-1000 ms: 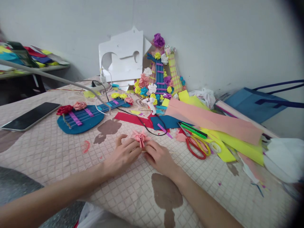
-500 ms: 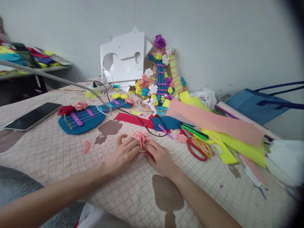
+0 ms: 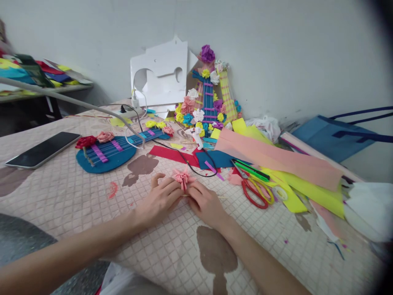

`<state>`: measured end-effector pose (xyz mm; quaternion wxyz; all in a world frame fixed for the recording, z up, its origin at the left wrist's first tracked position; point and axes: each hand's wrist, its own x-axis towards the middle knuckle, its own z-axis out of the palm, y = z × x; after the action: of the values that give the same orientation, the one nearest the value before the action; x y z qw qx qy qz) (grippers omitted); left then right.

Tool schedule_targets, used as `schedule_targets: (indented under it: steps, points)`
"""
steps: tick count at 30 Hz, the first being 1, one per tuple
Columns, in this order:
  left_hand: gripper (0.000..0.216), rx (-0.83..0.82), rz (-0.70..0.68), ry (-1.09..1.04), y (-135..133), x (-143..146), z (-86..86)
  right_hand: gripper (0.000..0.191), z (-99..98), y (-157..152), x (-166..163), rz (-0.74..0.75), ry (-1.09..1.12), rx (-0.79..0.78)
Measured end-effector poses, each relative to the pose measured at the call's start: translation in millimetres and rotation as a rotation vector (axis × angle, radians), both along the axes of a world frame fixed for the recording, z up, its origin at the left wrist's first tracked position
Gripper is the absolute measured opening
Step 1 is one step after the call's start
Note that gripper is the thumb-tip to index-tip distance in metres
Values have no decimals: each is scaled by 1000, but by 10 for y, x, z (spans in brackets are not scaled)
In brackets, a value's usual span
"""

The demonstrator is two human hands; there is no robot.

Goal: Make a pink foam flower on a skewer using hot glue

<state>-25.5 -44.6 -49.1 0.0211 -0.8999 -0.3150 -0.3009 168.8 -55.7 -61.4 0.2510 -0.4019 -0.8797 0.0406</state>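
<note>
Both of my hands rest on the quilted pink table cover (image 3: 61, 192) and pinch a small pink foam flower (image 3: 182, 178) between their fingertips. My left hand (image 3: 159, 200) grips it from the left with curled fingers. My right hand (image 3: 206, 203) holds its base from the right. The flower's petals stick up above the fingers. Red-handled scissors (image 3: 253, 191) lie just right of my right hand. A blue foam guitar (image 3: 107, 150) with small flowers lies to the far left.
A phone (image 3: 41, 149) lies at the left edge. A glue gun (image 3: 194, 134) with its black cord, pink and yellow foam sheets (image 3: 276, 157), a green pen (image 3: 251, 170), decorated guitars (image 3: 208, 98) against the wall and a blue bag (image 3: 331, 135) fill the back and right.
</note>
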Motion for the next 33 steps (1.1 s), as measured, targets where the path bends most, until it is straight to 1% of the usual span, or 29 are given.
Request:
schedule_targets:
  steps: [12,18,24,33]
  points:
    - [14,-31,-1,-14,-18,-4,20,12,1,25,-36,3,-5,88]
    - [16,-8,11,-18,-3,-15,4,15,24,20,-28,15,-2,80]
    - [15,-15,20,-35,-5,-22,11,14,30,16,-32,-4,0,77]
    - [15,-10,27,-36,9,-25,9,14,5,63,-60,-24,-32,109]
